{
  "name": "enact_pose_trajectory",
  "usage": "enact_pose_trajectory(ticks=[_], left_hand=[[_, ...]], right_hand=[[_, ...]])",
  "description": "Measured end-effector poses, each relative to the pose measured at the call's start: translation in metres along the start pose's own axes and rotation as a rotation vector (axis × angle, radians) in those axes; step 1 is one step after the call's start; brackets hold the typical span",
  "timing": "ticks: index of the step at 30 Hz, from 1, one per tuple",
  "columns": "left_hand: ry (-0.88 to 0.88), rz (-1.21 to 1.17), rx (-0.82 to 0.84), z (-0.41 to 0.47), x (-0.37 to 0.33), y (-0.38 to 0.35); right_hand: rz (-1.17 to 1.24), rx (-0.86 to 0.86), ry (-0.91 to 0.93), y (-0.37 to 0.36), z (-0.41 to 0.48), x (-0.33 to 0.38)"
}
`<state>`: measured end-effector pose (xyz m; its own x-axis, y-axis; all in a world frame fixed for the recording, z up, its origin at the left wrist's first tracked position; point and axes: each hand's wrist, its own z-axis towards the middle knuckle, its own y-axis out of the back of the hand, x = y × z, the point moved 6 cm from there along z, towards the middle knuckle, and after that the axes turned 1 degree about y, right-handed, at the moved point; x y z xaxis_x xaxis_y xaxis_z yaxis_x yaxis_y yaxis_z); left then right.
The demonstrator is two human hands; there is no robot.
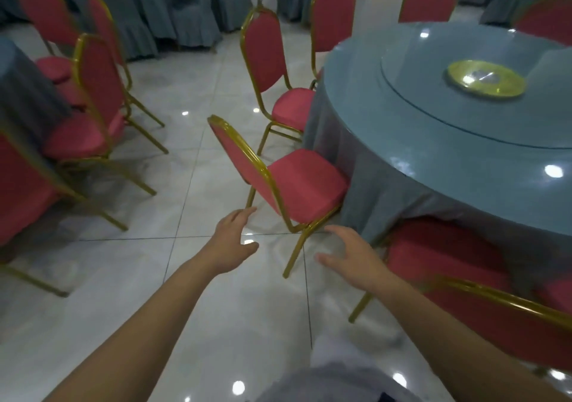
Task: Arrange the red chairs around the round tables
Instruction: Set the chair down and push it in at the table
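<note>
- Plainly, both hands are empty: the left hand point(232, 240) reaches forward with its fingers straight and loose, and the right hand point(349, 256) is spread wide, thumb apart from the fingers.
- Both hover over the tiled floor point(185, 278) just short of the nearest red chair point(297, 185). The left fingertips are near one of its gold legs and the right hand is beside another; I cannot tell whether either touches.
- That chair has its back toward the person, and the front of its seat meets the grey-blue cloth of the round table point(433, 129).
- A second chair point(266, 58) stands farther along the same table, seat toward the cloth.
- At lower right, another chair point(448, 256) has its seat tucked under the cloth.
- A yellow dish point(486, 79) sits at the table's middle.
- More red chairs point(96, 92) cluster to the left, well apart from this table.
</note>
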<state>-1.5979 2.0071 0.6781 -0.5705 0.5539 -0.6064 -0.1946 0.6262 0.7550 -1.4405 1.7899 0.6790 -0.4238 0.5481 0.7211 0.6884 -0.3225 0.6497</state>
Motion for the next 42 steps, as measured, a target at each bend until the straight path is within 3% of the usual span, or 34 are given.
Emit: enact_pose_trajectory(ticks=[13,18,23,28,33,39,42], left_hand=[[0.024,0.083,-0.032,0.185,0.074,0.122],[0.015,0.195,-0.019,0.273,0.083,0.169],[-0.034,0.279,0.089,0.34,0.097,0.18],[-0.207,0.573,0.272,0.407,0.099,0.178],[-0.445,0.625,0.575,0.44,0.106,0.167],[-0.622,0.56,0.651,0.459,0.117,0.178],[-0.668,0.533,0.681,0.464,0.117,0.181]], right_hand=[[0.111,0.043,0.001,-0.051,0.247,0.069],[0.079,0.212,0.067,-0.076,0.32,0.105],[0.073,0.242,-0.003,-0.084,0.35,0.111],[0.12,0.351,-0.189,-0.09,0.351,0.094],[0.208,0.126,-0.412,-0.095,0.336,0.09],[0.13,-0.342,-0.655,-0.101,0.306,0.112],[0.129,-0.437,-0.778,-0.104,0.304,0.125]])
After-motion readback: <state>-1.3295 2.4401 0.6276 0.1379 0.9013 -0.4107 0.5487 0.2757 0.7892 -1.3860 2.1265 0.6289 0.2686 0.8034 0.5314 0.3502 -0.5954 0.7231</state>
